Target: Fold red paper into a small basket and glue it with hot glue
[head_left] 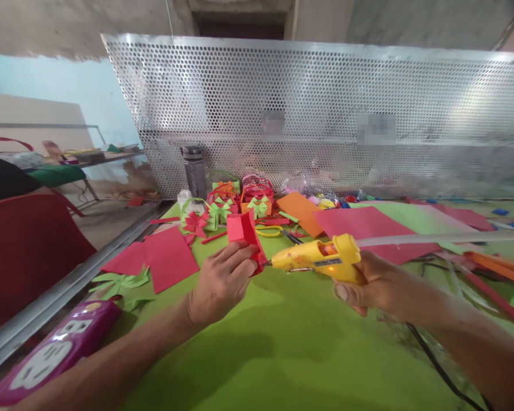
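Observation:
My left hand [225, 281] is closed around a folded red paper piece [243, 227], held above the green tabletop [282, 348]. In my right hand [364, 285] is a yellow glue gun [317, 257], its nozzle pointing left. The nozzle tip is at the right edge of the red paper piece, close to my left fingertips; whether it touches cannot be told. Just behind the paper lie yellow-handled scissors [269, 231]. Flat red sheets [171, 258] rest to the left of my left hand.
Small paper baskets [257, 206] and a dark bottle [195, 171] stand at the back before a perforated metal panel [248, 103]. A purple case [60, 348] lies at left. Paper strips [492, 291] and sheets cover the right side; a black cord [437, 359] runs below my right arm.

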Demonstrator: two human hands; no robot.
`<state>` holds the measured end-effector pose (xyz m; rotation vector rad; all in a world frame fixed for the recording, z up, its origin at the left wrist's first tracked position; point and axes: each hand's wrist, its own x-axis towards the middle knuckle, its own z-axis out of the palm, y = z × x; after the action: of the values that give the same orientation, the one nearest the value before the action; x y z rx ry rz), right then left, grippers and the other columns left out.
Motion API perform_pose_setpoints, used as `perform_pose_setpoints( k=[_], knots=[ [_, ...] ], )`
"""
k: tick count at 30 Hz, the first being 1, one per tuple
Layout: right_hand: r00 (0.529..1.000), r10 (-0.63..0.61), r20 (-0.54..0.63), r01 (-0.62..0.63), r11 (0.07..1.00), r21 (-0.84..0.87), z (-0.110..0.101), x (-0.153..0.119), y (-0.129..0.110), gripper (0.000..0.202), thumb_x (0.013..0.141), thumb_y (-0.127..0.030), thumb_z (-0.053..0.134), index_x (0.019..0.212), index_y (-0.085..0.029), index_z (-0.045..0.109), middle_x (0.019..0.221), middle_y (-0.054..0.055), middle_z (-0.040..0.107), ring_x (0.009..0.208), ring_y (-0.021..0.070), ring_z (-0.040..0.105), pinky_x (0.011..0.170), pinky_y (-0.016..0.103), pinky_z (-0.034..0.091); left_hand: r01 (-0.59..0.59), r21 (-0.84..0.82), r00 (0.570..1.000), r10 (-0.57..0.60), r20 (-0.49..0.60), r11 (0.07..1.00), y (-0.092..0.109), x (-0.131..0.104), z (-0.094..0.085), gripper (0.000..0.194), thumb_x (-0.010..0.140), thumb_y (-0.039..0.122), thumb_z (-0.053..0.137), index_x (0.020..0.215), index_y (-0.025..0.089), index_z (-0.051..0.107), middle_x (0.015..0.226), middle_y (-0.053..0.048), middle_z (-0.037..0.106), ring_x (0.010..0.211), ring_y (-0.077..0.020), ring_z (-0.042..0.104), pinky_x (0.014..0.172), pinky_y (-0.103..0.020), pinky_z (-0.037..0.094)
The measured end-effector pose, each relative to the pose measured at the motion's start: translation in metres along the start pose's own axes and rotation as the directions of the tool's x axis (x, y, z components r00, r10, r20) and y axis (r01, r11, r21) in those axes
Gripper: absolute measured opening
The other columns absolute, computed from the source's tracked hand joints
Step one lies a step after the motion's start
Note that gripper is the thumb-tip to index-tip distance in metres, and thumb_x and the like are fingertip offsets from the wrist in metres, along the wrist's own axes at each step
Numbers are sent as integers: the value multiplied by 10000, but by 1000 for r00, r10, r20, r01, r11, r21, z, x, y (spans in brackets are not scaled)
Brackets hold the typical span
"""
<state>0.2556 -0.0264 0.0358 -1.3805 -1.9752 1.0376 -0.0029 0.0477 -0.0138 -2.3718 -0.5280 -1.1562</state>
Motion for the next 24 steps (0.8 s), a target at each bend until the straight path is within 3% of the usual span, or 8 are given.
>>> perform_pose_setpoints(
  k=[4,7,11,13,15,17,19,24],
  knots=[
    [992,-27,123,14,995,103,-1,2,-3,339,763,-519,549,800,-184,513,543,-52,433,454,69,402,444,204,358,4,-14,1000,-4,3,1000,0,0,-1,89,766,65,549,756,153,562,890,-80,701,864,-221,632,695,-326,530],
    [985,-101,142,76,983,168,-3,4,-4,367,785,-541,504,686,-188,481,500,-42,445,447,77,386,459,230,334,13,-15,1000,-12,7,1000,0,-2,0,96,767,62,551,765,157,562,898,-74,700,858,-211,634,713,-326,529],
    [992,-116,-53,126,959,253,-3,7,-4,333,798,-524,493,773,-192,499,544,-31,490,478,101,454,482,246,376,34,-26,999,-33,12,999,-1,-5,2,97,753,52,562,765,148,561,910,-85,695,873,-220,632,728,-332,526],
    [975,-83,-208,113,984,138,-3,10,-3,334,790,-520,503,725,-193,489,544,-17,514,502,121,496,500,258,403,71,-55,997,-70,20,996,0,-5,3,93,753,55,565,760,148,561,915,-86,692,881,-214,631,745,-324,523],
    [924,-78,-373,52,995,-80,-4,15,1,328,761,-517,536,752,-191,505,571,3,555,528,145,528,513,272,417,137,-106,991,-137,5,985,1,-5,5,83,763,69,563,749,151,558,892,-79,689,861,-190,636,752,-295,519],
    [859,-130,-495,-14,961,-277,-5,20,5,379,735,-485,577,959,-184,523,704,35,622,607,177,578,541,282,434,214,-164,975,-219,-18,963,2,-4,6,76,773,98,567,727,157,552,834,-63,684,812,-164,641,732,-261,517],
    [839,-153,-522,-82,913,-400,-3,24,9,500,757,-443,561,1170,-187,444,851,69,658,687,201,620,576,287,447,288,-199,954,-298,-21,937,4,-2,7,90,777,131,569,696,165,546,765,-41,674,751,-147,641,691,-239,512],
    [863,-154,-481,-326,558,-763,13,31,18,419,848,-302,440,1252,-195,408,872,92,680,744,252,641,604,310,403,405,-186,908,-418,-34,895,6,3,3,108,771,162,565,665,164,544,655,-1,633,603,-115,605,576,-211,471]
  ],
)
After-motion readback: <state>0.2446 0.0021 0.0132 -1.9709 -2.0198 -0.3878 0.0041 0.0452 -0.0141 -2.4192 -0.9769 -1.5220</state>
